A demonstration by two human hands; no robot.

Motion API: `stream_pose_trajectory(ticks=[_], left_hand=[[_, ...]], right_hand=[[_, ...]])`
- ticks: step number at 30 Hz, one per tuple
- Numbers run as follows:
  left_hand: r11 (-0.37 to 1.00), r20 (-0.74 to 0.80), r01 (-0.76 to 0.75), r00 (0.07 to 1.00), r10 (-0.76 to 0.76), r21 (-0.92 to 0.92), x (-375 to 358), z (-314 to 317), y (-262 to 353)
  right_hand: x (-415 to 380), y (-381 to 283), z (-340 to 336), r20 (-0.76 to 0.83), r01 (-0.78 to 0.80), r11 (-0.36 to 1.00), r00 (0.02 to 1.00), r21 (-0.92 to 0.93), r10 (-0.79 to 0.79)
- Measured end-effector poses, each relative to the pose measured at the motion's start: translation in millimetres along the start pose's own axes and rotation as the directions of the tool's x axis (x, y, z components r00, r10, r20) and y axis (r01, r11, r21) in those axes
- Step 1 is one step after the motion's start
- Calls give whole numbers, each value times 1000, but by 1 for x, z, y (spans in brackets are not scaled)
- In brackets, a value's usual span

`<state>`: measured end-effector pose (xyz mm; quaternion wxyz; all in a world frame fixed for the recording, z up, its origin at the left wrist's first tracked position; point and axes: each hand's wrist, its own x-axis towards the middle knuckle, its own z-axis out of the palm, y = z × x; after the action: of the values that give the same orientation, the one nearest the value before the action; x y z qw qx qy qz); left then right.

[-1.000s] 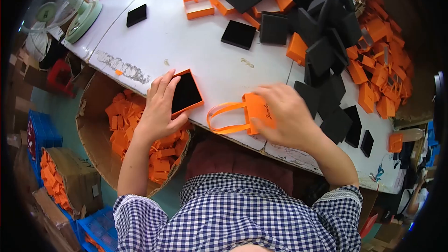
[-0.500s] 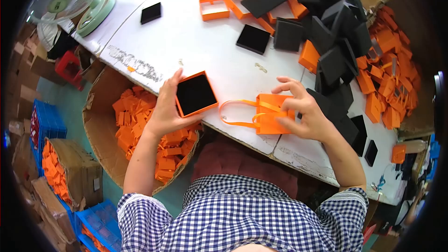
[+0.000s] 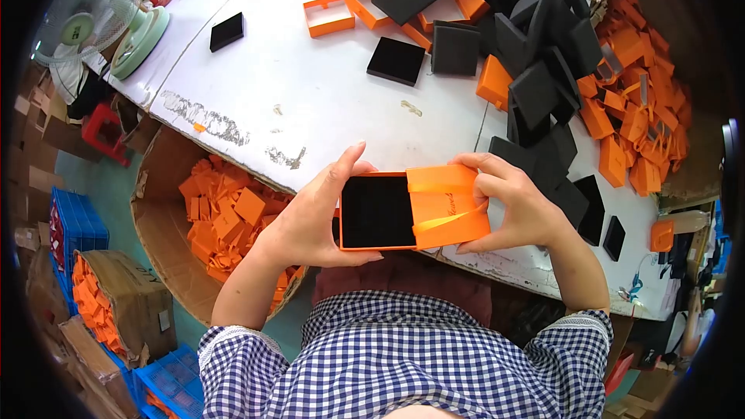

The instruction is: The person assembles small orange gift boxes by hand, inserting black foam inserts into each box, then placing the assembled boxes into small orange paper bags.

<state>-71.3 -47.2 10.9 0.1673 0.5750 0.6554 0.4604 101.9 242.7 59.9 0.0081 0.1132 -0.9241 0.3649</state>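
My left hand [image 3: 314,213] grips the left end of an orange box tray [image 3: 378,214] lined with a black pad. My right hand [image 3: 512,206] holds an orange box sleeve [image 3: 446,200] with ribbon across it and dark lettering, its fingers and thumb on the right edges. The tray's right end meets the sleeve's left opening, and part of the tray may be inside; how deep is hidden. Both are held above the table's front edge, close to my body.
A white table [image 3: 310,93] carries a pile of black pads [image 3: 535,70] and open orange trays [image 3: 329,15]. A carton of orange boxes [image 3: 225,217] stands at the left front, another heap [image 3: 632,109] at the right. A fan [image 3: 85,19] stands at the back left.
My left hand has brought the tray right and down, levelling it. My right hand has taken hold of the sleeve, lifted it from the table and joined it to the tray.
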Motion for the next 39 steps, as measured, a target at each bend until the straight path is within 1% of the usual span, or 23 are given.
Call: stream_pose_trajectory(ticks=[2, 4, 5, 9, 11, 12, 13, 15, 16, 18, 20, 23, 25, 27, 28, 30, 31, 33, 34, 35, 36, 38, 39], left_hand=[[999, 15, 32, 999, -32, 29, 3, 3, 2], [993, 24, 30, 999, -27, -116, 7, 18, 4], [991, 25, -103, 994, 106, -85, 12, 25, 9], [989, -32, -127, 992, 125, -80, 3, 45, 5], [993, 78, 110, 991, -106, -48, -15, 41, -2], [995, 65, 100, 993, -101, 16, -24, 23, 0], [992, 48, 95, 994, -99, 79, -34, -3, 8], [891, -22, 444, 896, -444, 93, -55, -66, 34], [862, 2, 329, 934, -358, 386, -57, -95, 36], [766, 26, 302, 924, -383, 567, -35, -117, 32], [770, -34, 278, 948, -318, 574, 0, -115, -18], [691, -175, 247, 969, -175, 679, 83, -100, -112], [643, -282, 257, 957, -66, 722, 131, -103, -174], [567, -301, 307, 948, -107, 765, 156, -117, -205], [633, -344, 323, 934, -94, 703, 158, -122, -207], [602, -286, 226, 958, 5, 766, 138, -141, -223], [597, -284, 228, 959, 0, 769, 123, -138, -209], [852, -150, 203, 978, -148, 483, 82, -132, -171], [881, -153, 287, 957, -247, 377, 64, -119, -149], [884, -110, 63, 994, -14, 463, 50, -103, -127], [930, -103, 66, 994, -31, 361, 41, -80, -103], [969, -8, 40, 999, -39, 243, 25, -33, -67], [983, 28, 38, 999, -43, 177, 26, -8, -51]], right_hand=[[-1, -8, 11, -51, 0, 1000, 999, 11, 1], [3, -18, 28, -111, 20, 999, 994, 30, -16], [7, -21, 39, -125, 44, 997, 992, 71, -35], [6, -11, 77, -162, 70, 977, 986, 202, -37], [3, -11, 87, -170, 89, 974, 984, 210, -53], [4, -9, 87, -168, 126, 968, 982, 218, -90], [-3, -13, 67, -154, 68, 994, 987, 91, -53], [-28, -8, 13, -122, -119, 917, 989, -381, 78], [-37, -2, -6, -158, -235, 832, 971, -502, 180], [-58, 26, -18, -203, -355, 690, 934, -630, 295], [-68, 61, -24, -167, -325, 820, 946, -470, 279], [-59, 60, -20, -176, -254, 831, 966, -495, 191], [-58, 69, -16, -275, -318, 823, 939, -470, 206], [-62, 75, -13, -350, -333, 820, 920, -466, 175], [-64, 77, -15, -393, -303, 833, 913, -462, 114], [-72, 59, -19, -463, -271, 852, 886, -447, 39], [-75, 45, -22, -521, -278, 890, 851, -360, 55], [-78, 37, -19, -613, -268, 947, 783, -177, 107], [-77, 38, -15, -645, -251, 964, 752, -88, 137], [-74, 38, -11, -632, -308, 942, 706, 134, 321], [-65, 32, -9, -585, -262, 882, 669, 392, 458], [-45, 18, -12, -365, -227, 753, 766, 617, 530], [-32, 14, -7, -256, -304, 716, 788, 629, 560]])
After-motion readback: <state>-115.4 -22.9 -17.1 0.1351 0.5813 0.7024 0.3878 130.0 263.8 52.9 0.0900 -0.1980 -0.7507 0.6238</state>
